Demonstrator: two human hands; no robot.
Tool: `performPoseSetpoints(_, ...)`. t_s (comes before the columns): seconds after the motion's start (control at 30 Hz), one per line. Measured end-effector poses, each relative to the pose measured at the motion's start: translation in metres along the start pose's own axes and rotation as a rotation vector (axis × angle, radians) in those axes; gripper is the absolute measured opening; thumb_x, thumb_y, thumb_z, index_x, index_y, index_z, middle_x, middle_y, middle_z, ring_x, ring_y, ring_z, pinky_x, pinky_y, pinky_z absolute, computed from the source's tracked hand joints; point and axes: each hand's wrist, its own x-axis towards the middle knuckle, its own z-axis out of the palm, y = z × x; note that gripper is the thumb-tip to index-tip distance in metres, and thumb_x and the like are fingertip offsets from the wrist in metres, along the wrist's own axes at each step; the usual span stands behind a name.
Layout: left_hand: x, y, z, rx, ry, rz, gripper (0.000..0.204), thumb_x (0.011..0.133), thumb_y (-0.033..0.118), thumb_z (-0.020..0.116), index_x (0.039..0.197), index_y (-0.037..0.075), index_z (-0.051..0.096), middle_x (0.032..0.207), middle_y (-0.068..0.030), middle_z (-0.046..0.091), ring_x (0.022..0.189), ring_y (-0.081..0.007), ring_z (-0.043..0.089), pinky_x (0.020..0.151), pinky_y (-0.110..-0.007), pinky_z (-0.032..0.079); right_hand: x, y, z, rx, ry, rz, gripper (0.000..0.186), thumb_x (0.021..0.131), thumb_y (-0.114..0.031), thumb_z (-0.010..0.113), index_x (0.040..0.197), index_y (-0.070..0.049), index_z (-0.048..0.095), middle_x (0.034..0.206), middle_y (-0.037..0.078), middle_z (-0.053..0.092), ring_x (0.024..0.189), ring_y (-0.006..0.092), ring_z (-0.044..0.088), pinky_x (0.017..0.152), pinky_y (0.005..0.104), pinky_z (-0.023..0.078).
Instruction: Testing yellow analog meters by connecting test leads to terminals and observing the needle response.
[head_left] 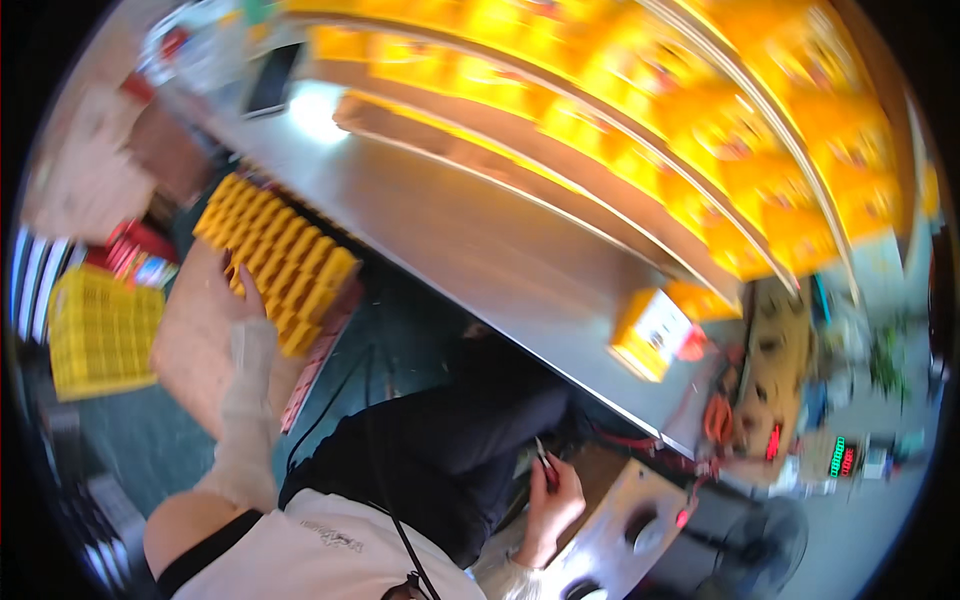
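Note:
At the left, my left hand point(240, 290) lies at the near left edge of a block of yellow ridged pieces point(275, 255) set in rows. Its fingers are apart, and nothing shows in them; the fingertips touch or nearly touch the pieces, blurred. The pieces rest on a brown board point(195, 330). Low at the right, beside my dark-trousered leg, my right hand point(555, 505) is closed around a small hand tool point(548, 472) with a dark red handle and a pointed metal tip. Its exact kind is hard to make out.
A grey metal bench point(440, 235) runs diagonally across, with a yellow-and-white box point(652, 335) and a dark phone-like slab point(273, 80) on it. Racks of yellow packs point(720, 130) rise behind. A yellow crate point(105, 330) stands left; a metal box with knobs point(630, 525) and a fan point(760, 545) are right.

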Motion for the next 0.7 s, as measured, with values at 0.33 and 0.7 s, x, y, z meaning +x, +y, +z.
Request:
performPoseSetpoints(0.33, -0.096, 0.413, 0.095, -0.754, -1.07, 0.873, 0.097, 0.067, 0.02, 0.085, 0.148, 0.016, 0.034, 0.143, -0.0251, 0.035, 0.134, -0.0451, 0.036, 0.107, -0.052, 0.038, 0.006, -0.045, 0.01, 0.222, 0.134, -0.078, 0.021, 0.072, -0.006, 0.084, 0.088, -0.002, 0.07, 0.072, 0.008, 0.066, 0.061, 0.0188, 0.062, 0.057, 0.0297, 0.049)
performPoseSetpoints(0.7, -0.109, 0.38, 0.069, -0.648, -1.277, 0.67, 0.107, 0.06, 0.024, 0.089, 0.148, 0.006, 0.031, 0.136, -0.0198, 0.046, 0.123, -0.0389, 0.048, 0.105, -0.045, 0.04, -0.01, 0.006, -0.015, 0.443, 0.25, 0.197, 0.018, 0.079, -0.006, 0.08, 0.085, -0.003, 0.063, 0.073, -0.004, 0.057, 0.062, 0.0026, 0.043, 0.054, 0.0183, 0.035)
